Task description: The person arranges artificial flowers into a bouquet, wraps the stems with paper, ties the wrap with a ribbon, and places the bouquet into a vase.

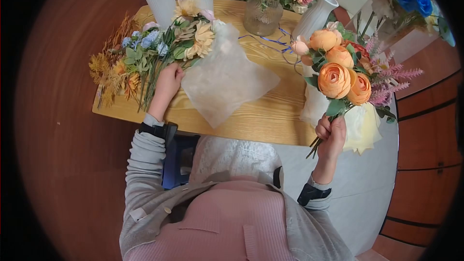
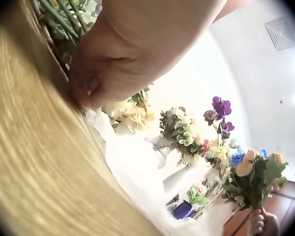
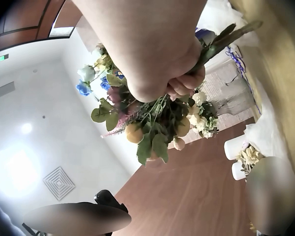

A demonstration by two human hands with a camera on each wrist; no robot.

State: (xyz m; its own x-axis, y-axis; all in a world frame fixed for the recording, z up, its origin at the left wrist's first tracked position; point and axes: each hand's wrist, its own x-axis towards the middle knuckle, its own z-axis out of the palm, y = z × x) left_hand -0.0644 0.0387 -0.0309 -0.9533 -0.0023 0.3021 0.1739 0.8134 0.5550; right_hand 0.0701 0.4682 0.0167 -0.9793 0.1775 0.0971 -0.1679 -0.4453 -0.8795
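My right hand (image 1: 331, 131) grips the stems of a bouquet (image 1: 337, 79) of orange blooms, pink sprays and green leaves, held up over the right end of the table. The cut stem ends stick out below the fist. In the right wrist view, the fingers (image 3: 183, 84) curl round those stems. At the left, my left hand (image 1: 168, 86) pinches the edge of a thin white wrapping sheet (image 1: 232, 79) lying on the wood. Close beside that hand lies a pile of artificial flowers (image 1: 150, 50), with blue, cream and yellow heads.
Two white ribbed vases (image 1: 160, 1) stand at the back left. A glass vase (image 1: 263, 17) of cream and pink roses is at the back, near a tilted white vase (image 1: 316, 14). Blue ribbon (image 1: 270, 40) lies mid-table. Pale yellow paper (image 1: 362, 128) hangs over the right edge.
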